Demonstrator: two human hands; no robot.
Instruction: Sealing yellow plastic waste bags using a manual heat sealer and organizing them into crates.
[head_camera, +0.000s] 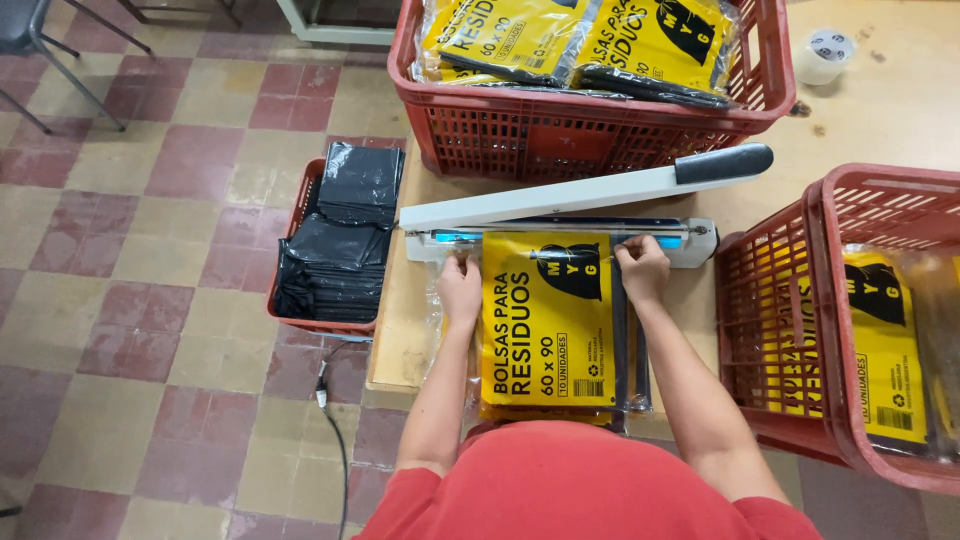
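Floor: red and cream tiles (150, 200), a red crate of folded black bags (340, 240) sitting down there on the left.
Counter: pale wooden counter (880, 110), red crates at the back (590, 130) and on the right (800, 330), a tape roll (825, 52) far off.
Sealer: heat sealer (560, 235) with its arm raised, right ahead.
Packet: yellow bag packet (545, 320) lies flat between both hands, top edge on the sealer bar.
Hands: left hand (460, 285) and right hand (642, 268) each pinch a top corner.
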